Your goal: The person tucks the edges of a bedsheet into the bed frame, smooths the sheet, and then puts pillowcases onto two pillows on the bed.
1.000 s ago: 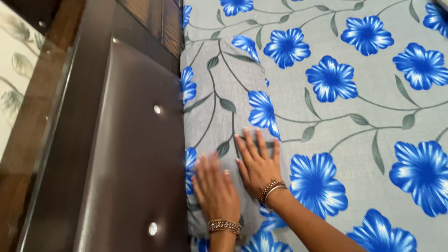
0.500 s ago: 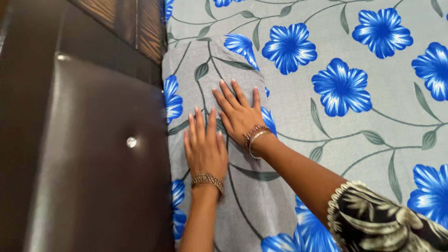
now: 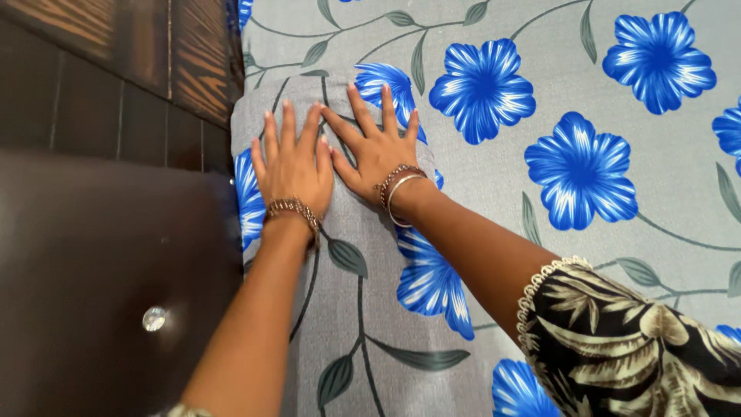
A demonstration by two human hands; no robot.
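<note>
Item, as I see it from the head camera:

- Pillow point(image 3: 340, 255): long, grey with blue flowers and dark leaves, lying on the bed along the headboard.
- Left hand point(image 3: 292, 161): flat on the pillow's upper part, palm down, grip spread, pinching nothing; beaded bracelet point(image 3: 292, 207) at the wrist.
- Right hand point(image 3: 376, 145): flat just beside the left, thumb touching it, fingers fanned, grip spread, pinching nothing; bangles point(image 3: 399, 189) at the wrist, patterned sleeve point(image 3: 633, 340) lower right.
- Bedsheet point(image 3: 587, 154): same floral print, covering the bed to the right of the pillow.
- Headboard point(image 3: 100, 278): dark padded brown panel with a shiny stud point(image 3: 153, 318), left of the pillow.
</note>
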